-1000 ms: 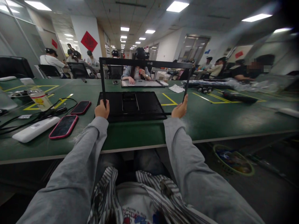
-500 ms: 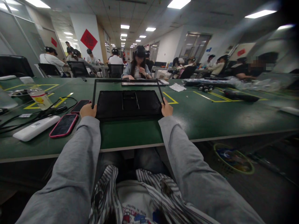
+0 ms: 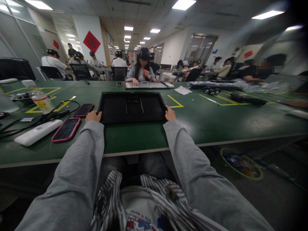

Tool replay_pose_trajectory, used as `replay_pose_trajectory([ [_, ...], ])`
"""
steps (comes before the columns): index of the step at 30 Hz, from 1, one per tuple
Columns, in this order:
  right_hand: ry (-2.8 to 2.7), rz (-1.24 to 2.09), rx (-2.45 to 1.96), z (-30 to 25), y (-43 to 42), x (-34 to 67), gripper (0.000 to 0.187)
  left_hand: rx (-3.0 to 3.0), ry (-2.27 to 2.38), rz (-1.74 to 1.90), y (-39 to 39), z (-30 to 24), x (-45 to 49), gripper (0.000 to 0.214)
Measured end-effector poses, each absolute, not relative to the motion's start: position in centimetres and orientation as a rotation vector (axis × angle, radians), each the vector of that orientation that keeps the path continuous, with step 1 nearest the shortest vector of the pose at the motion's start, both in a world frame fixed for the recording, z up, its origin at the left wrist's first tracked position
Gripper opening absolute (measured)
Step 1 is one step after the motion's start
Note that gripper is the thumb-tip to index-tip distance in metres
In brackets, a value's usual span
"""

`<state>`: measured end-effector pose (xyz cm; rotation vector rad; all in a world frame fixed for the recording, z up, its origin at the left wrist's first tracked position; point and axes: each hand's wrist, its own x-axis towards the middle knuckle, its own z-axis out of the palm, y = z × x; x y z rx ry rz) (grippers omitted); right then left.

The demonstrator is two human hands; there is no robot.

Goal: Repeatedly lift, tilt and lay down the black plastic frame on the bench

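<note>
A thin black rectangular frame (image 3: 131, 93) now sits around the edges of a flat black panel (image 3: 113, 108), which looks like a monitor's back shell and lies on the green table (image 3: 134, 138). In the panel's middle is a recess with two light metal strips. My left hand (image 3: 93, 116) is closed at the left edge of the frame, thumb on its inner side. At the right edge, my right hand (image 3: 170, 114) is closed in the same way. Whether the fingers also reach the panel beneath is hidden.
Left of my hands lie two phones, a red-edged one (image 3: 66, 129) and another (image 3: 83, 110), a white power bank (image 3: 38, 132), black cables and a bottle (image 3: 41, 100). Across the table a person sits by a light panel (image 3: 146, 85). Crumpled tissue (image 3: 183, 90) lies to the right.
Both hands have lowered the frame from above the panel down onto it, its far edge coming down to the panel's far edge. The person opposite has moved a hand over the light panel.
</note>
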<state>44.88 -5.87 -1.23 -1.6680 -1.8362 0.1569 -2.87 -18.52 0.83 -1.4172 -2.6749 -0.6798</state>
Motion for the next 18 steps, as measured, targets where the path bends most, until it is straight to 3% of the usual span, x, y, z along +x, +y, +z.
replay_pose_trajectory([
  [18, -1.792, 0.219, -1.715, -0.7, -6.8, 45.0, 0.058, -1.451, -2.698, -0.601, -18.2, 0.4, -2.8, 0.049],
])
